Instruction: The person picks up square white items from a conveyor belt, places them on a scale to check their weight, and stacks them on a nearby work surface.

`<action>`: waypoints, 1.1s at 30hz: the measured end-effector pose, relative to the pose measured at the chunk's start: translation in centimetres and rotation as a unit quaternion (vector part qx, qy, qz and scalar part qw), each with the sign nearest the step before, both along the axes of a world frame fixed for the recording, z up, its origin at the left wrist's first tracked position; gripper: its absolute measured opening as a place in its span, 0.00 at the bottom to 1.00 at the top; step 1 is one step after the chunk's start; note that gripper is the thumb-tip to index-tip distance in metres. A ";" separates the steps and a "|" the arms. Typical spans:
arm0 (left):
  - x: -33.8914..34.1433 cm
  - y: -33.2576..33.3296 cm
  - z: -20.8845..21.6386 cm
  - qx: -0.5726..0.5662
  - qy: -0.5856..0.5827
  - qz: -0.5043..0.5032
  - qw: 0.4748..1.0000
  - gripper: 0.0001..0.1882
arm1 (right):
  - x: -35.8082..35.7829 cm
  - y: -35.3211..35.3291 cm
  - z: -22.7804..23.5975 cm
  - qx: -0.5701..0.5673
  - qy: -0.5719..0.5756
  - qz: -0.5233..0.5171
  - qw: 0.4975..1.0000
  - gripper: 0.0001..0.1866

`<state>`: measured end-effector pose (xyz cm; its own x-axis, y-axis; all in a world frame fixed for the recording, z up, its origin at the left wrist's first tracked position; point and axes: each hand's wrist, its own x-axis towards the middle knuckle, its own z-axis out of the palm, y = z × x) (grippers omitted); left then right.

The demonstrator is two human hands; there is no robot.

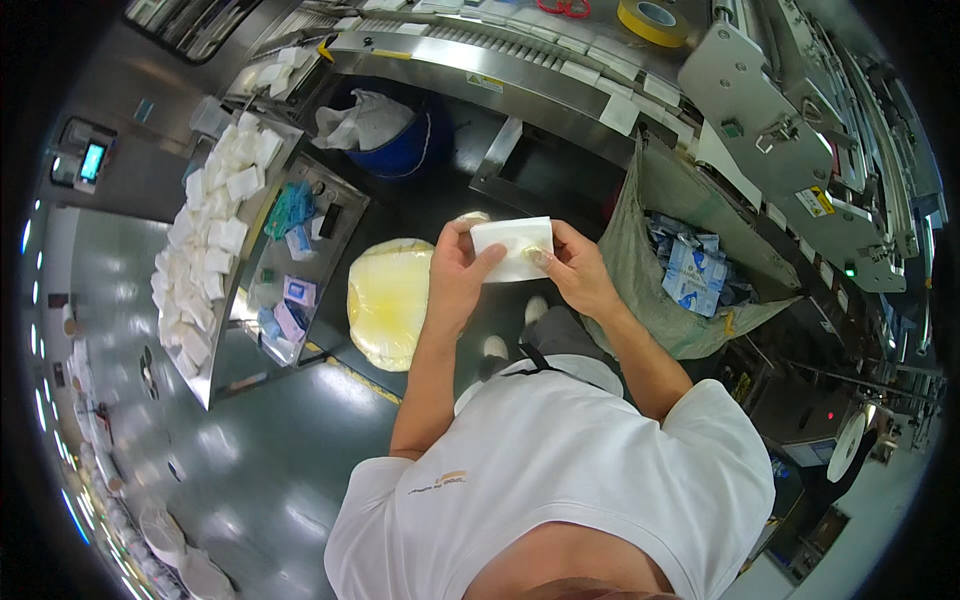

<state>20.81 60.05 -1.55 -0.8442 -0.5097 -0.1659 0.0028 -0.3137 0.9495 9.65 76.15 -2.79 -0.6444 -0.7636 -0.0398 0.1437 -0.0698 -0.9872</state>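
Observation:
A white folded stack of wipes or tissue (514, 236) is held up in front of my body between both hands. My left hand (456, 266) grips its left side, the thumb lying over the front face. On the right side my right hand (583, 272) closes around it, with its thumb also pressed on the face. The fingers behind the stack are mostly hidden. Below and to the left stands a round, pale yellow plastic-wrapped bundle (388, 305).
A metal table (205, 385) at left carries many white folded pieces, with packets on its lower shelf (275, 285). A blue bucket (400, 150) stands under the conveyor (450, 62). At right, a large woven sack (640, 240) holds blue-and-white wrappers beside machinery (760, 120).

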 end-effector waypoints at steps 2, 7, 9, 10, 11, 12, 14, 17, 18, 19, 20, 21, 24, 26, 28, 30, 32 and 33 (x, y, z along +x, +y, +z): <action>-2.3 -1.7 0.0 -0.002 0.028 -0.005 1.000 0.22 | -1.6 -1.6 0.2 -0.016 -0.025 -0.025 0.999 0.17; -8.3 -6.2 -1.1 -0.074 0.041 -0.023 0.996 0.20 | -7.5 -5.1 -1.7 -0.022 -0.028 -0.040 0.999 0.16; -10.9 -7.9 -1.5 -0.129 0.007 -0.004 0.992 0.19 | -10.3 -7.4 -3.1 -0.054 -0.060 -0.040 0.996 0.15; -11.6 -8.3 -2.1 -0.101 0.022 0.005 0.995 0.18 | -11.2 -8.1 -3.4 -0.009 -0.046 -0.031 0.998 0.14; -12.6 -9.1 -2.3 -0.102 0.021 0.002 0.995 0.18 | -12.4 -9.0 -3.6 -0.017 -0.055 -0.022 0.998 0.14; -13.6 -10.3 -2.4 -0.102 0.019 -0.001 0.995 0.18 | -13.7 -10.1 -3.6 -0.026 -0.063 -0.012 0.998 0.14; -15.2 -12.0 -2.9 -0.104 0.019 -0.010 0.994 0.18 | -15.5 -11.4 -2.5 -0.010 -0.082 0.008 0.997 0.13; -17.2 -13.9 -4.2 -0.091 0.020 -0.039 0.995 0.18 | -17.6 -12.6 -4.9 0.016 -0.057 0.018 0.998 0.12; -18.1 -14.7 -5.0 -0.098 0.014 -0.056 0.994 0.21 | -18.5 -13.1 -5.8 0.041 -0.047 0.009 0.998 0.12; -18.9 -15.5 -5.7 -0.091 0.014 -0.074 0.993 0.23 | -19.5 -13.6 -6.4 0.064 -0.037 0.001 0.997 0.11; -19.6 -16.5 -6.3 -0.085 0.014 -0.093 0.992 0.26 | -20.5 -14.1 -6.9 0.088 -0.027 -0.008 0.996 0.11; -20.1 -17.7 -7.1 -0.078 0.014 -0.112 0.991 0.28 | -21.2 -14.6 -7.3 0.071 -0.060 -0.046 0.995 0.11; -20.4 -23.9 -12.4 -0.115 -0.075 -0.144 0.980 0.31 | -24.6 -14.7 -9.7 0.018 -0.106 -0.180 0.978 0.11; -18.6 -30.2 -19.4 -0.150 -0.151 -0.119 0.970 0.25 | -26.6 -15.3 -10.4 -0.030 -0.146 -0.264 0.953 0.14; -13.1 -39.2 -30.1 -0.207 -0.253 -0.116 0.938 0.16 | -28.2 -16.9 -10.9 -0.042 -0.143 -0.320 0.936 0.15; -8.3 -40.8 -33.6 -0.143 -0.311 -0.093 0.935 0.19 | -29.0 -18.2 -11.5 -0.052 -0.144 -0.402 0.903 0.14; -2.2 -43.3 -37.1 -0.075 -0.389 -0.094 0.913 0.18 | -31.1 -20.0 -12.7 -0.019 -0.124 -0.424 0.897 0.15; 0.4 -44.0 -37.7 -0.051 -0.419 -0.085 0.902 0.18 | -31.7 -21.1 -13.7 0.005 -0.127 -0.419 0.899 0.15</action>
<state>21.24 16.05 -39.22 -0.5106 -0.4332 -0.7427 -0.7703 -0.1533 0.6190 -22.09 55.05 -16.53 -0.9623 -0.0120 -0.2718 0.2660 -0.2505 -0.9309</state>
